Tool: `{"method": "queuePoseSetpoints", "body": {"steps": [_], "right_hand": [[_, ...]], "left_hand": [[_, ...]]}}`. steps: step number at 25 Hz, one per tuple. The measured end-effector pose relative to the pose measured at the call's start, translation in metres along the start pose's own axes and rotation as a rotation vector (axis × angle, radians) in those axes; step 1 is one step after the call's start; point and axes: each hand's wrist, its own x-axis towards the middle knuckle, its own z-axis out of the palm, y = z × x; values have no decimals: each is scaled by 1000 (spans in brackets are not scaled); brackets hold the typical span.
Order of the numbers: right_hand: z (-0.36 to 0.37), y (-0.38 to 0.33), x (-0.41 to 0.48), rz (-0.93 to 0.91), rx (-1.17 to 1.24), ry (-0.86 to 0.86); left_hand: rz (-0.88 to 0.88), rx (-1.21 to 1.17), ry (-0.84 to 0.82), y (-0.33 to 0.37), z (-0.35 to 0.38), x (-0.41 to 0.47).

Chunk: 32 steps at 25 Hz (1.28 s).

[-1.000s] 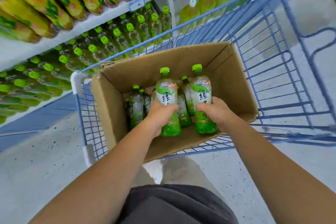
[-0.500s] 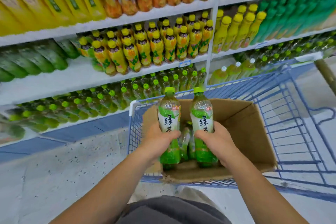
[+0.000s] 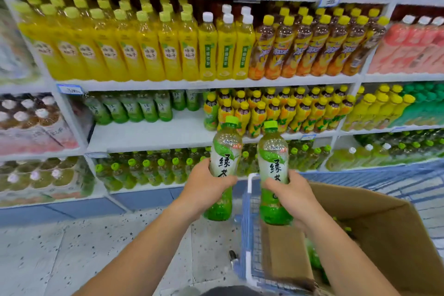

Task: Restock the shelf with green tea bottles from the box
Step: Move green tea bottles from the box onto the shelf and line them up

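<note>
The two bottles are now lifted clear of the box (image 3: 384, 235) in the cart (image 3: 249, 199): my left hand (image 3: 204, 190) grips the left bottle (image 3: 224, 158) round its waist, my right hand (image 3: 295, 194) grips the right bottle (image 3: 272, 158), both upright and just apart. My gaze has risen to the shelf (image 3: 149, 137), bare along its front edge with a green tea row (image 3: 134, 108) at the back edge, so I judge placing comes next.

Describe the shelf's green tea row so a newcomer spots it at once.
Find the shelf level beneath the tall yellow bottles. The green tea row stands at its back left, with bare shelf in front. Its green labels set it apart from the yellow-capped bottles on its right.
</note>
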Motion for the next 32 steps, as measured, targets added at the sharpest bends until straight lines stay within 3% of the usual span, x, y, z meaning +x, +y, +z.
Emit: {"method": "queuePoseSetpoints", "body": {"steps": [6, 14, 24, 32], "right_hand": [[95, -68, -4, -54, -17, -44], [163, -114, 36, -153, -82, -148], [220, -85, 166, -159, -118, -245], [246, -46, 244, -178, -102, -175]], "left_hand": [[9, -62, 114, -4, -111, 11], [24, -33, 271, -10, -171, 37], [-60, 87, 393, -37, -183, 154], [-33, 161, 349, -91, -178, 255]]}}
